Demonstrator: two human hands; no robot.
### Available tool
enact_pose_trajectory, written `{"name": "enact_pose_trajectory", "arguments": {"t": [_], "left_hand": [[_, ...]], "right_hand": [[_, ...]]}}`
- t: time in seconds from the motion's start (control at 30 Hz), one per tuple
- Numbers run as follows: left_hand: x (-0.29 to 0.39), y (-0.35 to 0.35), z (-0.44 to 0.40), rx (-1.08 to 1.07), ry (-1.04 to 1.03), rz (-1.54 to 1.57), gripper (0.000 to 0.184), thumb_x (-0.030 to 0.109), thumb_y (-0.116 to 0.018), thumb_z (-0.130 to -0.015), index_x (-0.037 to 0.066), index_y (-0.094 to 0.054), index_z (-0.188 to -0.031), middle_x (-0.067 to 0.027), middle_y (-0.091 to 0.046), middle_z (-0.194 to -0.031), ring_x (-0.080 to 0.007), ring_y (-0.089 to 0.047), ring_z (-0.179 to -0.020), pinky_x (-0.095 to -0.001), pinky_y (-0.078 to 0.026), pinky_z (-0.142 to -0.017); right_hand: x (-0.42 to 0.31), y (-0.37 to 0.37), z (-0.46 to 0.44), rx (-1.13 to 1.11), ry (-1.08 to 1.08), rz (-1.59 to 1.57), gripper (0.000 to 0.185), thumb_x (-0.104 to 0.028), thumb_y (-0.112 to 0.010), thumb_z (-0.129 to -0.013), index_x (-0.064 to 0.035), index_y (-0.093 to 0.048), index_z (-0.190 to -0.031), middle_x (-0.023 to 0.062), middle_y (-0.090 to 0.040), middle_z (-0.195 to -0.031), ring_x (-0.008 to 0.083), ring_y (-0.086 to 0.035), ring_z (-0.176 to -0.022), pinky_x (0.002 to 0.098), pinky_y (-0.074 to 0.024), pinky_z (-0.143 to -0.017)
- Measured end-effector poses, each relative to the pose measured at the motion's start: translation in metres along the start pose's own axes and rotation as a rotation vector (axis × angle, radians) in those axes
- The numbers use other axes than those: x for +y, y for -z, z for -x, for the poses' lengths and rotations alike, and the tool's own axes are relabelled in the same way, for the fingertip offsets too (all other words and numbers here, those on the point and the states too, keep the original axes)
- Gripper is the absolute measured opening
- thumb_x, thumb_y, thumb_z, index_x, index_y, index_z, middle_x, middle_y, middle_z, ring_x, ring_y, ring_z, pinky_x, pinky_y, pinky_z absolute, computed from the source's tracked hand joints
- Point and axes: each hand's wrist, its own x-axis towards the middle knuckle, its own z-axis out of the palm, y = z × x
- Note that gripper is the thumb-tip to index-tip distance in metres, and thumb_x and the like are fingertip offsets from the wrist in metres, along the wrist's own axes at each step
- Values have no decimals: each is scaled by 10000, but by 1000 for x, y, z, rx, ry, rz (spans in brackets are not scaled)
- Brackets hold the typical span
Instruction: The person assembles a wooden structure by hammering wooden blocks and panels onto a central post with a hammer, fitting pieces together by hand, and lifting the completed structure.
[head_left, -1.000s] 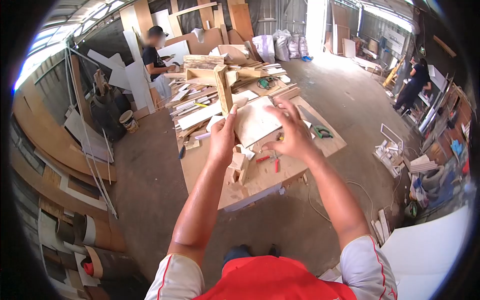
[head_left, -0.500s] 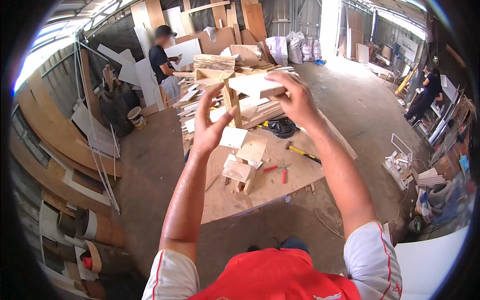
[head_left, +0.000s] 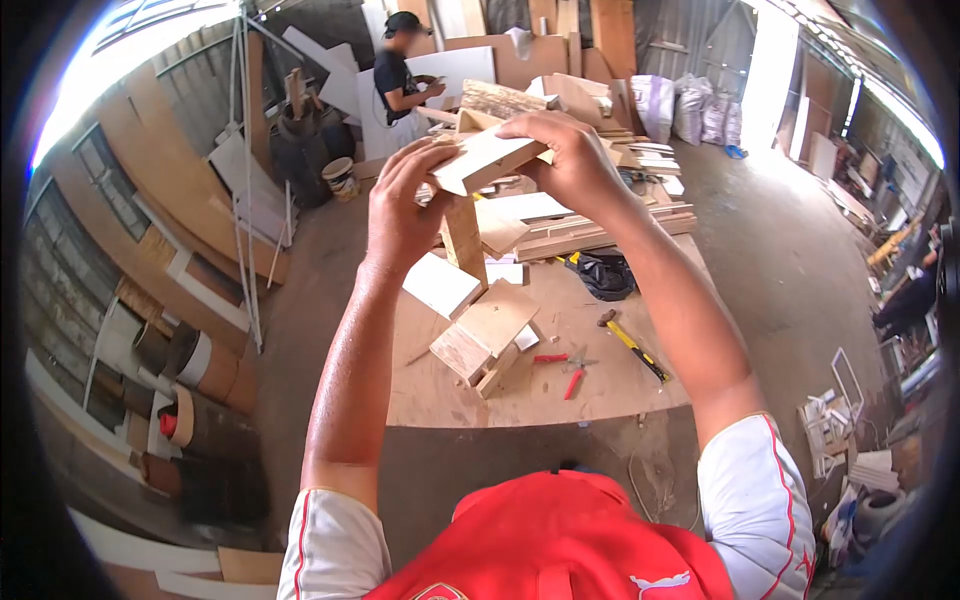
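Moved: left hand (head_left: 400, 215), now on the board (head_left: 488, 160), upper centre, opposite right hand (head_left: 572, 165). Fingers (head_left: 408, 165) of both clamped on its ends, apparently for balanced support.

wooden table (head_left: 545, 408) with hammer (head_left: 632, 345), red-handled pliers (head_left: 577, 363), wood pieces (head_left: 500, 318)

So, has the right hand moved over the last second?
Yes. The right hand is now farther up the view from the red-handled pliers lying on the table.
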Motion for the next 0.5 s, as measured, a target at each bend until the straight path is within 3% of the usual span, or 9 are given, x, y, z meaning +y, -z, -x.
{"name": "enact_pose_trajectory", "arguments": {"t": [0.13,0.3,0.4,0.47,0.5], "left_hand": [[-1,-4,0,24,3,-44,423,-83,-693,-777,65,-732,-1172,-119,-737,-1218,-316,-646,-1258,-422,-514,-1064],[3,3,-2,-15,77,-116,411,-100,-699,-797,40,-715,-1183,-136,-729,-1239,-289,-651,-1259,-402,-514,-1073],[3,3,2,-3,263,159,412,-135,-701,-824,14,-692,-1208,-141,-711,-1272,-255,-636,-1273,-389,-504,-1088],[2,6,4,-32,258,209,430,-165,-698,-834,-6,-665,-1233,-144,-675,-1329,-249,-598,-1311,-384,-485,-1112],[2,6,5,-29,274,236,436,-168,-698,-830,-6,-663,-1234,-146,-670,-1336,-255,-591,-1322,-386,-481,-1118]], "right_hand": [[26,0,2,42,21,-187,418,0,-840,-786,-80,-706,-1174,86,-742,-1154,212,-699,-1089,346,-543,-958],[53,-18,0,25,-16,-486,346,-30,-825,-845,-82,-705,-1165,60,-750,-1119,144,-704,-1011,329,-566,-892],[59,-22,-2,-8,-29,-521,339,-42,-822,-856,-89,-711,-1173,53,-749,-1112,145,-704,-997,332,-576,-869],[61,-25,-3,-21,-18,-521,344,-43,-823,-854,-90,-712,-1177,56,-746,-1123,147,-705,-995,331,-578,-869],[64,-31,-4,32,35,-541,319,-106,-830,-854,-50,-720,-1148,92,-755,-1054,174,-721,-918,318,-585,-759]]}}
